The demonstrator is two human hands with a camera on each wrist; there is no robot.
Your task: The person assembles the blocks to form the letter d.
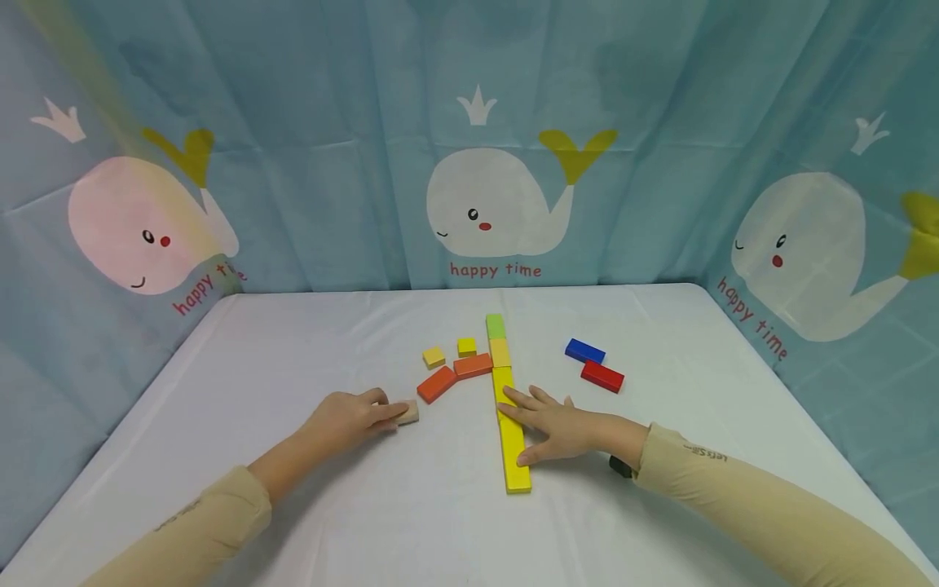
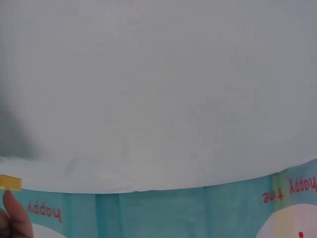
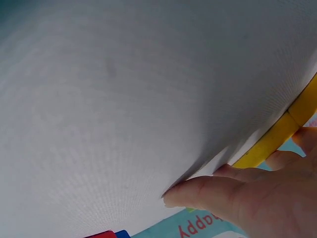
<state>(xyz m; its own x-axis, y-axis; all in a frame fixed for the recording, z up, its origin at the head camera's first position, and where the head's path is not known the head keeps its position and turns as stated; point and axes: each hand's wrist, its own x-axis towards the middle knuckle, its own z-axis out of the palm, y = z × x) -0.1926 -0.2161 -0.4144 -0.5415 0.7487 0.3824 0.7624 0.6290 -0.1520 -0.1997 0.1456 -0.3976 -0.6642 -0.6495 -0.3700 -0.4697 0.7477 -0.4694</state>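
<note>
Left of the middle, my left hand (image 1: 354, 422) holds a small plain wooden block (image 1: 408, 412) at the table surface, the index finger laid along it. The left wrist view shows only a fingertip (image 2: 19, 215) of that hand at its lower left edge. Fingers spread, my right hand (image 1: 561, 425) rests on the row of long yellow blocks (image 1: 516, 456); its thumb is near the row's close end. A pale yellow block (image 1: 500, 353) and a light green block (image 1: 495, 326) continue this row at its far end.
Two orange blocks (image 1: 437, 384) curve away from the row's left side. Behind them sit two small yellow blocks (image 1: 466, 347). A blue block (image 1: 584, 351) and a red block (image 1: 602, 377) lie to the right. Whale-printed curtains (image 1: 330, 204) border the white table (image 1: 293, 342).
</note>
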